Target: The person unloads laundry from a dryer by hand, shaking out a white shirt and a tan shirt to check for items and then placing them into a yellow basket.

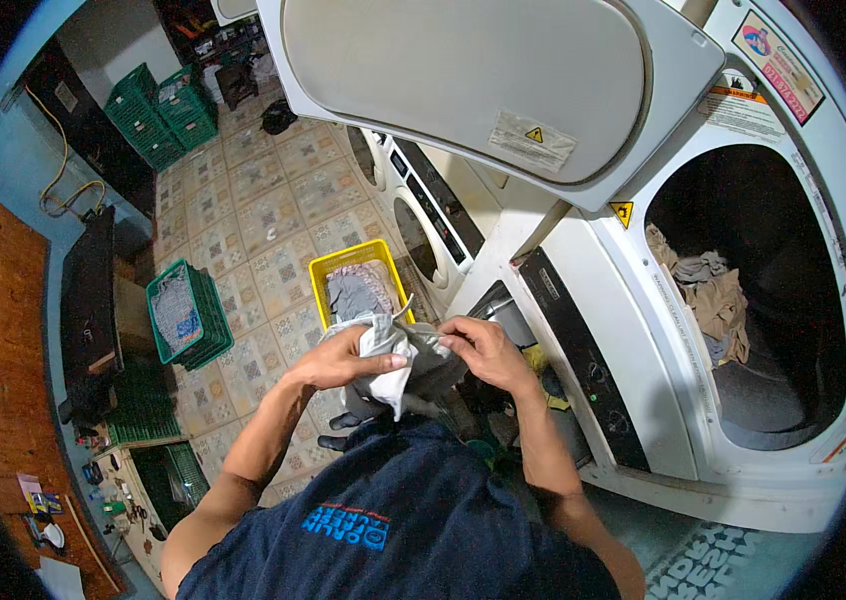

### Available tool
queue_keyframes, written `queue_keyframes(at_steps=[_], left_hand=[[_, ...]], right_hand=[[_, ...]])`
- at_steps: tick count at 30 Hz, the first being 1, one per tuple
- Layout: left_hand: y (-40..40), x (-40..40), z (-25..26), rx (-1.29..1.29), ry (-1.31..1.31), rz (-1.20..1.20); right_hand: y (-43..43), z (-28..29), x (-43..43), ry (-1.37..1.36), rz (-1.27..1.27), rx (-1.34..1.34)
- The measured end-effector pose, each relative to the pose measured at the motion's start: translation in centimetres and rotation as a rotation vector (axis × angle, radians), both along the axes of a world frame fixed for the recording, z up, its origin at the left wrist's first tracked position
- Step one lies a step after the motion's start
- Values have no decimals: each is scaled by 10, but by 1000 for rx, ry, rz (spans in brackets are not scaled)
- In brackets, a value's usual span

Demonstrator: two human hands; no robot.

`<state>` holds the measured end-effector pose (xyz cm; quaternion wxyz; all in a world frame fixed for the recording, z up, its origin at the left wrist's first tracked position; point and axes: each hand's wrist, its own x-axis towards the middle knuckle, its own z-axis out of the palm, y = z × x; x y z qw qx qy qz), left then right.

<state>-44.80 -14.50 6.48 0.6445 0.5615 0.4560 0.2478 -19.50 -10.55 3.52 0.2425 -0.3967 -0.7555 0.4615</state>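
Note:
A crumpled white and grey garment (387, 379) hangs in front of my body, above the floor. My left hand (344, 358) grips its white cloth, with the thumb lying across the front. On the other side my right hand (489, 351) pinches a thin edge or cord of the same garment between thumb and fingers. Just beyond it, a yellow plastic basket (321, 292) holds folded cloth (359, 289), grey and patterned. The garment partly covers the basket's near end. To my right, beige and grey laundry (719, 300) lies inside the dark dryer drum (775, 397).
The open dryer door (468, 67) juts out at upper right. Front-loading machines (423, 232) line the right side. Green crates stand at left (194, 330) and far back (141, 112) on the tiled floor (265, 217). A cluttered shelf (126, 495) is at lower left.

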Motion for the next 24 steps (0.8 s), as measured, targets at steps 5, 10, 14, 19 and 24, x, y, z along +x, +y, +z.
queue_keyframes(at_steps=[5, 10, 14, 19, 24], left_hand=[[5, -8, -15, -44, -75, 24], [8, -5, -13, -72, -75, 19], [7, 3, -19, 14, 15, 20], [-2, 21, -33, 131, 59, 176], [-14, 33, -52, 249, 119, 342]], right_hand=[[-4, 2, 2, 104, 25, -116], [-8, 20, -4, 119, 77, -146], [-9, 12, -4, 98, 49, -50], [-16, -8, -8, 88, -111, -51], [-29, -25, -22, 89, -207, -47]])
